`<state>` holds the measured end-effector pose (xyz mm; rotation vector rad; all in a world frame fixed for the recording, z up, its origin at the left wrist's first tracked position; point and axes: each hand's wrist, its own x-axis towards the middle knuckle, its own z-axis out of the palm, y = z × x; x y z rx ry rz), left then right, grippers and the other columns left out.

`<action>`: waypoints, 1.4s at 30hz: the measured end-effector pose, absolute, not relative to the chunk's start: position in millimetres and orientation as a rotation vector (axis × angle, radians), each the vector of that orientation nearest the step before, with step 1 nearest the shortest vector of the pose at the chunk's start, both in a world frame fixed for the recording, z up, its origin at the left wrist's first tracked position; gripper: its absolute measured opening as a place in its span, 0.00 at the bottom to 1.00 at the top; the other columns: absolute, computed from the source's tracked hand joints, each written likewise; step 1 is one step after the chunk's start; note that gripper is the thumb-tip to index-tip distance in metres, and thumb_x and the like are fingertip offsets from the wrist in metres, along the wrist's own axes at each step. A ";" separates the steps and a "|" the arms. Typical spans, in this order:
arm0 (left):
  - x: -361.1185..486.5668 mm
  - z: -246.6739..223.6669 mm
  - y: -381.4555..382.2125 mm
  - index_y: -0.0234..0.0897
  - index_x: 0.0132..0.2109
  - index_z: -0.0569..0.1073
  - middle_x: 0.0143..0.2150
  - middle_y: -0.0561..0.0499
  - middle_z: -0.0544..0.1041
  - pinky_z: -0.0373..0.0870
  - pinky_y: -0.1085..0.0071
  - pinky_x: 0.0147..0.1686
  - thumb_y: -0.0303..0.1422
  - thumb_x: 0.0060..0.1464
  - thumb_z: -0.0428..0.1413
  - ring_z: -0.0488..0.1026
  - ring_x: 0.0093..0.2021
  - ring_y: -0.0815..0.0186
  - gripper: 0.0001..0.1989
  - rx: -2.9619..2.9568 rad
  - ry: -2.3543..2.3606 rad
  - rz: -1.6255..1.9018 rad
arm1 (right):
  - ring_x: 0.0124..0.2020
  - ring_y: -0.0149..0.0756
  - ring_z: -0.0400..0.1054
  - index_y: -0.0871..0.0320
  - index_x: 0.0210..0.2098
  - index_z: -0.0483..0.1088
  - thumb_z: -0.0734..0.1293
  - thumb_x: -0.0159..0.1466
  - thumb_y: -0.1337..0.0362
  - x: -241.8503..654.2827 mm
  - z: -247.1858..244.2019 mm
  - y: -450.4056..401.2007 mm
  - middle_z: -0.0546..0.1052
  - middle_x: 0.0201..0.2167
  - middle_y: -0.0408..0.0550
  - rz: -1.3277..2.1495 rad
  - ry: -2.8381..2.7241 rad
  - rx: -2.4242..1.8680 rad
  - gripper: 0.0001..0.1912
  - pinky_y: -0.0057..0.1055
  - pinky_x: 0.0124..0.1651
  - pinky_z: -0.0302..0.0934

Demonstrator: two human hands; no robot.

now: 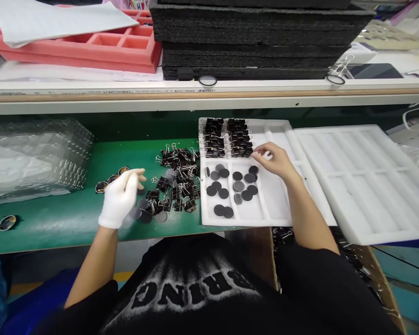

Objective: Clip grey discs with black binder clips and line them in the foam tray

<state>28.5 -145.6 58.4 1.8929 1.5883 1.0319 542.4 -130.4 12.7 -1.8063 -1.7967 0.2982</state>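
Binder clips point(238, 137) in white tray point(274, 195): column front-to-back, just left of nearer right hand point(275, 160), half-curled, can't tell if gripping. Gloved left hand point(120, 193) curled, any hold hidden.

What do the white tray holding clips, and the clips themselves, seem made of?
White tray: matte, probably foam, given its thick, soft-edged walls, though rigid plastic isn't ruled out. Clips: likely metal, black-finished bodies with shiny, silvery wire handles.
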 end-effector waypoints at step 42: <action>-41.5 13.2 -55.4 0.31 0.70 0.68 0.56 0.38 0.82 0.76 0.56 0.55 0.41 0.58 0.65 0.82 0.55 0.48 0.37 2.597 1.499 0.587 | 0.63 0.49 0.77 0.53 0.48 0.85 0.63 0.65 0.76 188.4 25.2 -21.3 0.82 0.60 0.53 0.614 -2.500 -0.578 0.22 0.51 0.65 0.74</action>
